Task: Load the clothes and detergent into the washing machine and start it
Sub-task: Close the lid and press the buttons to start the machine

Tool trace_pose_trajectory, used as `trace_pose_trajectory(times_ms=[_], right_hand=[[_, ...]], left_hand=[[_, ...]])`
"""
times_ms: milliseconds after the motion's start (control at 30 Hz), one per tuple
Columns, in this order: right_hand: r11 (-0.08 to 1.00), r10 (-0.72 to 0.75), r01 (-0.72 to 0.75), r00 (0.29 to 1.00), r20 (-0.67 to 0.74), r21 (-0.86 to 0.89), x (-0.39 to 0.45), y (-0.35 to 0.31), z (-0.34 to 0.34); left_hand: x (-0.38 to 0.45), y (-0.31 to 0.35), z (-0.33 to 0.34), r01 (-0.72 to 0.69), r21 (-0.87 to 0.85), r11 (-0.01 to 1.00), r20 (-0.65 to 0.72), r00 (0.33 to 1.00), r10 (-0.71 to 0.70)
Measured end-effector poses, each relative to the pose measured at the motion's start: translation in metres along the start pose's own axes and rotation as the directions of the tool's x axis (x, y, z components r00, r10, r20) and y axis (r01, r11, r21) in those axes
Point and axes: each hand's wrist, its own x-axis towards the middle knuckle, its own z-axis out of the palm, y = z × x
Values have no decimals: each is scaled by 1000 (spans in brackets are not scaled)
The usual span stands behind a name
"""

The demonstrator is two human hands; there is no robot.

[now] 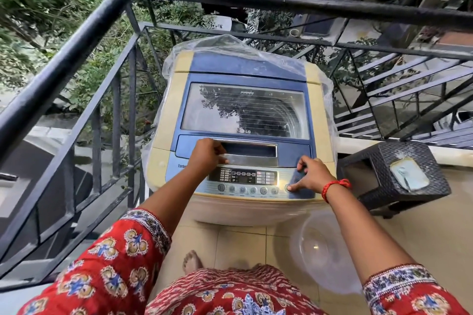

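Soft daylight, sharp focus, edges bowed

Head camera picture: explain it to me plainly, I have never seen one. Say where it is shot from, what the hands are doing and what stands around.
The camera sits on the person's head and looks down past a red patterned dress, so both arms reach away from you. In front stands a washing machine on a balcony, its glass lid closed. The left hand has curled fingers at the lid's handle recess. The right hand has a finger on a button at the right end of the control panel. Neither hand carries anything. A clear plastic tub lies on the floor tiles, and a dark woven stool stands to the right.
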Motion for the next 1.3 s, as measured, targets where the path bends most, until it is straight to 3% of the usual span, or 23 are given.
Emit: trace_pose_trajectory(times_ms=[433, 567, 700, 800, 900, 1000, 1100, 1200, 1300], right_hand=[[999, -23, 24, 999, -45, 30, -7, 0, 0], [994, -111, 111, 992, -58, 6, -10, -5, 1], [938, -230, 268, 955, -187, 218, -13, -31, 11], [807, -320, 336, 940, -120, 486, -12, -56, 16], [770, -423, 364, 906, -7, 524, 0, -66, 27], [772, -461, 354, 884, 81, 528, 14, -67, 42], [653, -463, 269, 882, 92, 708, 17, -73, 48], [554, -455, 204, 886, 88, 807, 22, -76, 51], [532, -465, 160, 876, 129, 832, 29, -75, 51]], left_hand=[[4, -5, 0, -24, 9, 1000, 14, 1000, 24], [2, -9, 1, -53, 14, 999, 11, 999, 53], [1, -7, 2, -140, 146, 979, -1, 990, 141], [-2, 0, 5, -287, 204, 936, 4, 956, 293], [-8, -1, 11, -400, 20, 916, 32, 916, 399], [-12, -7, 16, -264, -290, 920, 36, 958, 286], [-7, -14, 17, -100, -553, 827, 105, 977, 188], [-1, -16, 18, 25, -678, 734, 194, 970, 146], [4, -9, 17, 139, -765, 628, 249, 964, 90]])
